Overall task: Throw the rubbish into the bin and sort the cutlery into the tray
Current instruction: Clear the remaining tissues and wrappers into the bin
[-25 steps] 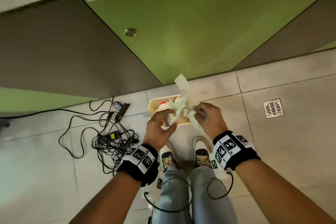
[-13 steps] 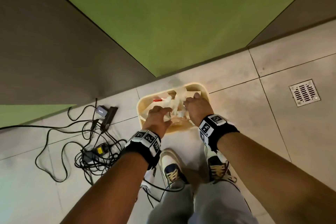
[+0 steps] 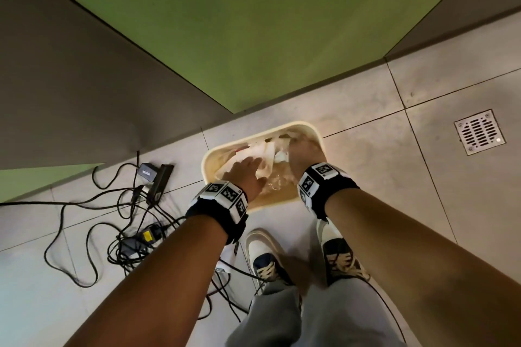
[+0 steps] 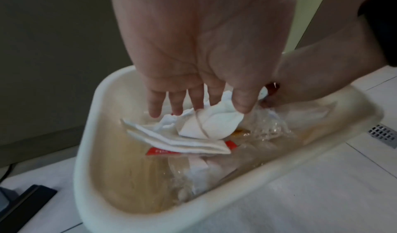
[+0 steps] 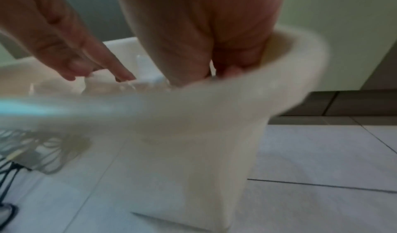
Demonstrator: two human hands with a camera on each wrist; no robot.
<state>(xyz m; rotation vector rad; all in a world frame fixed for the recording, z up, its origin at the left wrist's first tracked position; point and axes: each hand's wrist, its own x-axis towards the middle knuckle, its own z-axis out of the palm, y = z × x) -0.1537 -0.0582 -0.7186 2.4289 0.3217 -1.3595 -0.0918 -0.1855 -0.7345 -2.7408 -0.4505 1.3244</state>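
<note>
A cream plastic bin (image 3: 306, 124) stands on the tiled floor in front of my shoes. It holds crumpled white napkins (image 4: 210, 124), a red-labelled packet (image 4: 163, 151) and clear plastic wrap (image 4: 266, 126). My left hand (image 4: 199, 107) hangs just inside the bin with straight, spread fingers, and the napkins lie right under its fingertips. My right hand (image 3: 303, 149) reaches into the bin's far right part. The blurred bin rim (image 5: 236, 87) hides its fingertips in the right wrist view. No cutlery or tray is in view.
A tangle of black cables with power adapters (image 3: 149, 175) lies on the floor left of the bin. A metal floor drain (image 3: 479, 132) sits to the right. A green and grey wall (image 3: 253, 22) rises close behind the bin.
Both hands carried the napkins from above the bin down into it. The left hand has opened over them. The head has come closer to the bin.
</note>
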